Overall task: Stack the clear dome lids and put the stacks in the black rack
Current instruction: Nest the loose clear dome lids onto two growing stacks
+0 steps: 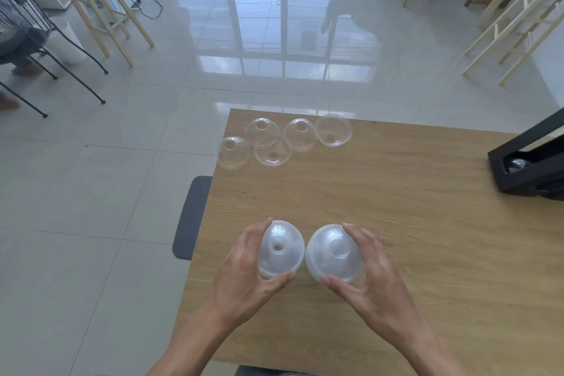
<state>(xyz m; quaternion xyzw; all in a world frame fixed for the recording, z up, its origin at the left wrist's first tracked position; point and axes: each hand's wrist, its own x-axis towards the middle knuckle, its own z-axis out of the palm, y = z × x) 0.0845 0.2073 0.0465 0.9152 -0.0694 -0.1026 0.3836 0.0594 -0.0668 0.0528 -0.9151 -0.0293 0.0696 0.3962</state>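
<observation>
Clear lid stacks are gripped, one [280, 249] by the left hand [244, 272], one [334, 253] by the right hand [366, 265], likely for merging; five loose lids [273, 151] lie far left of the black rack [531, 162].

No readable text, label, brand, number or sign shows anywhere.

A glossy pale tiled floor [91, 192] was lit by window reflections. A wooden table [396, 238] was flanked by a grey chair [190, 217]; tall wooden stools [100, 0] were set beyond.
</observation>
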